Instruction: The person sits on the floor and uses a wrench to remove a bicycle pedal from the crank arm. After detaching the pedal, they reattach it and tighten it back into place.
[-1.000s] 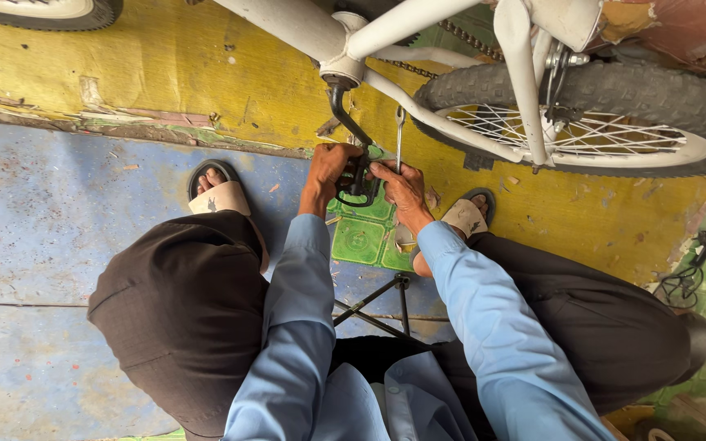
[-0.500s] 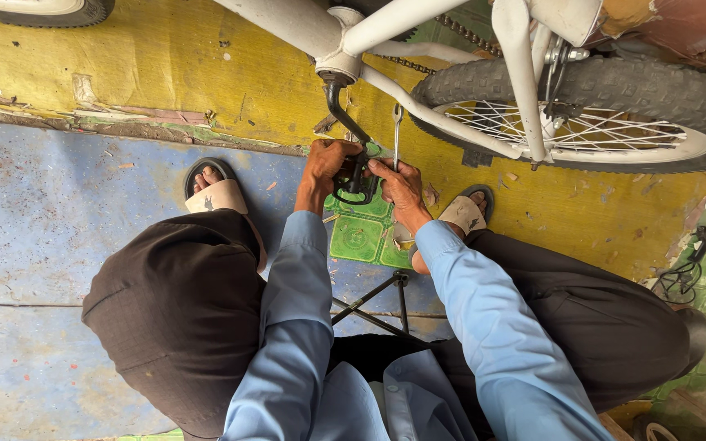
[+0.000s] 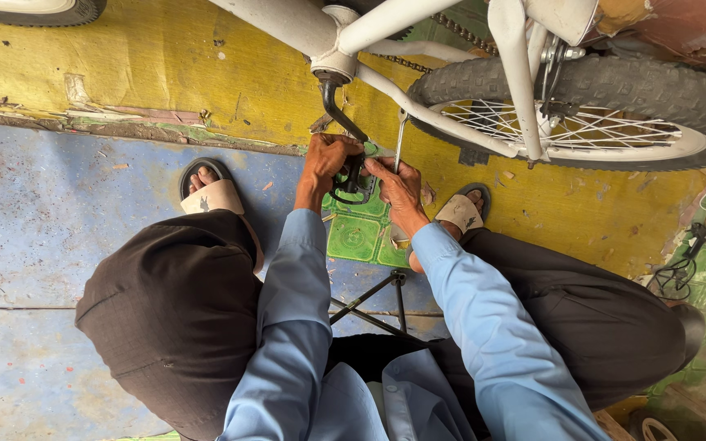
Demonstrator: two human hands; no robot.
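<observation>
Head view. Floor (image 3: 59, 237): worn blue paint near person, chipped yellow band (image 3: 165, 73) beyond, cracked seam with debris between. Green moulded tray (image 3: 357, 237) on floor under hands; contents hidden, cannot tell.

White bicycle frame (image 3: 418, 98) overhead, knobby rear tyre (image 3: 614, 82) right, black crank arm (image 3: 338, 110) hanging down. Black pedal (image 3: 351, 186) at crank's lower end, above tray. Left hand (image 3: 326, 159) curled closed around pedal. Right hand (image 3: 398, 184) clasps slim metal wrench (image 3: 399, 143), shaft upright, just beside pedal. Sandalled feet either side; folding stand legs (image 3: 369, 302) between knees.
</observation>
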